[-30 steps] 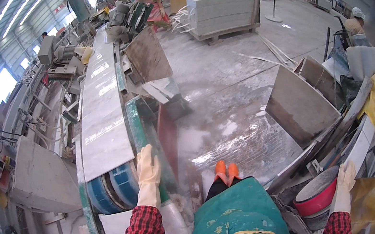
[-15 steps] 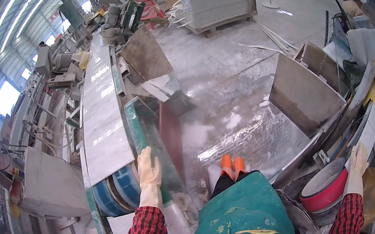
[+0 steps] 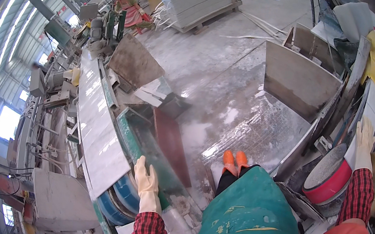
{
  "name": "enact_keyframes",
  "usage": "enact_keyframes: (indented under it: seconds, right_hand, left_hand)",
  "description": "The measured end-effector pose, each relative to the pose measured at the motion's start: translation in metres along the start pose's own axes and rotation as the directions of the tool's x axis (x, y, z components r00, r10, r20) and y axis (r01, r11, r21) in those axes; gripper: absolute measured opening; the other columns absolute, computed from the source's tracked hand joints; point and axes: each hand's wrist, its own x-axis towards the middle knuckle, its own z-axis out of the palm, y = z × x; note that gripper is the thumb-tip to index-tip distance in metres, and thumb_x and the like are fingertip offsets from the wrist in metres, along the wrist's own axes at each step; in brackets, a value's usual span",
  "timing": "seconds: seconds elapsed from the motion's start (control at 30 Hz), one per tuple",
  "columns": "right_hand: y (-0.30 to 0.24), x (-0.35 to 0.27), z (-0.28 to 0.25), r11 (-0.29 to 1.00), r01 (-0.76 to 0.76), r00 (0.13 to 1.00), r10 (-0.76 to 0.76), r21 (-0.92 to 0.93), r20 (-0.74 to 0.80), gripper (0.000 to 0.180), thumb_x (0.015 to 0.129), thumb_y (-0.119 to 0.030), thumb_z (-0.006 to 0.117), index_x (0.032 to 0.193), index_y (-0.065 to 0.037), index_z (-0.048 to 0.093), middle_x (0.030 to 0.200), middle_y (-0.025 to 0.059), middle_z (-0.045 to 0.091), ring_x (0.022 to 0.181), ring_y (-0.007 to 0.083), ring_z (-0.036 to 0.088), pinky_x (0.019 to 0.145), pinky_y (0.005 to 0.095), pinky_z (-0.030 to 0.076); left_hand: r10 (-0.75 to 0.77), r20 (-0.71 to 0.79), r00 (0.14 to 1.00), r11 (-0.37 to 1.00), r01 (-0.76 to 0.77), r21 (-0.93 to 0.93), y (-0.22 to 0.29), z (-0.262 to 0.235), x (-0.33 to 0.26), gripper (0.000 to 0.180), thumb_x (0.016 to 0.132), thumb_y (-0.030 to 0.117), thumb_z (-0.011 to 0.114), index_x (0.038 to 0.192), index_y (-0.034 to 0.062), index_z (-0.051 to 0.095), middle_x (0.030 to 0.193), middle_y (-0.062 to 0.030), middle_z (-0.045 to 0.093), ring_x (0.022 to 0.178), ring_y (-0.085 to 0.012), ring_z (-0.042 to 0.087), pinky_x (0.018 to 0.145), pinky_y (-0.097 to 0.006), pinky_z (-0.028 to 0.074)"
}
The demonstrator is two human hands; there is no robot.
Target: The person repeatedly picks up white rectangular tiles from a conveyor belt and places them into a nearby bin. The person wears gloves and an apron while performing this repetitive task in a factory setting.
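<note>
My left hand (image 3: 147, 189), in a cream rubber glove, is open with fingers stretched forward. It is beside the near end of a long glossy white stone slab (image 3: 98, 128) and next to the blue rollers (image 3: 118, 199) under that end. I cannot tell whether it touches the slab or the machine's edge. On the far right, my right hand (image 3: 365, 143), gloved the same way, lies open with straight fingers against a long white strip (image 3: 373, 103). A red-rimmed round tub (image 3: 330, 183) with grey contents stands close to its wrist.
Along the machine runs a green frame (image 3: 129, 132), with a reddish board (image 3: 171, 146) leaning beside it. Grey panels (image 3: 299, 80) form a bin at right. Stacked white slabs (image 3: 199, 2) sit on a pallet farther off, near a seated person (image 3: 131, 9). The floor (image 3: 230, 89) is wet.
The whole view has shifted slightly, with the background moving left and up. My right hand has slid a little farther forward along the strip. My left hand stays near the slab's end.
</note>
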Motion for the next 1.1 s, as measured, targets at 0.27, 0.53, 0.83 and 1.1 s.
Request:
enact_keyframes:
  seconds: [0.27, 0.53, 0.83, 1.1]
  right_hand:
    - [-0.048, -0.011, -0.027, 0.973, -0.101, 0.993, 0.111, -0.210, 0.038, 0.063, 0.103, -0.054, 0.039, 0.154, -0.016, 0.041, 0.157, 0.0079, 0.042, 0.148, 0.0257, 0.036, 0.117, 0.0553, 0.029]
    - [-0.066, -0.072, -0.049, 0.952, -0.287, 0.939, 0.302, -0.104, 0.168, 0.100, 0.082, -0.068, 0.068, 0.154, -0.006, 0.039, 0.154, 0.0278, 0.041, 0.143, 0.0426, 0.039, 0.117, 0.0494, 0.033]
    - [-0.028, -0.067, -0.020, 0.842, -0.451, 0.888, 0.388, 0.297, 0.248, 0.100, 0.068, -0.026, 0.080, 0.155, -0.001, 0.037, 0.146, 0.0286, 0.051, 0.133, 0.0417, 0.051, 0.111, 0.0397, 0.043]
    - [-0.139, -0.071, -0.169, 0.211, -0.622, 0.776, 0.297, 0.754, 0.557, 0.063, 0.076, -0.038, 0.081, 0.128, -0.010, 0.059, 0.126, 0.0083, 0.061, 0.110, 0.0247, 0.059, 0.083, 0.0412, 0.048]
  left_hand:
    - [0.171, -0.130, 0.977, 0.981, -0.157, 0.112, -0.008, -0.001, -0.004, 0.045, 0.092, 0.006, 0.064, 0.136, 0.0005, 0.056, 0.138, -0.0265, 0.058, 0.131, -0.0438, 0.050, 0.113, -0.047, 0.038]
    - [0.179, -0.210, 0.961, 0.984, -0.172, 0.050, -0.006, -0.010, -0.009, 0.046, 0.087, 0.008, 0.068, 0.132, 0.0019, 0.059, 0.130, -0.0276, 0.060, 0.122, -0.0457, 0.054, 0.105, -0.049, 0.043]
    - [0.170, -0.172, 0.970, 0.985, -0.170, 0.016, 0.001, -0.014, -0.007, 0.051, 0.088, 0.010, 0.070, 0.137, 0.0044, 0.057, 0.134, -0.0261, 0.061, 0.131, -0.0421, 0.053, 0.115, -0.048, 0.037]
    - [0.169, -0.344, 0.924, 0.973, -0.212, -0.093, -0.006, -0.009, -0.008, 0.036, 0.086, 0.006, 0.068, 0.121, 0.0015, 0.064, 0.120, -0.0231, 0.066, 0.116, -0.0431, 0.058, 0.107, -0.052, 0.042]
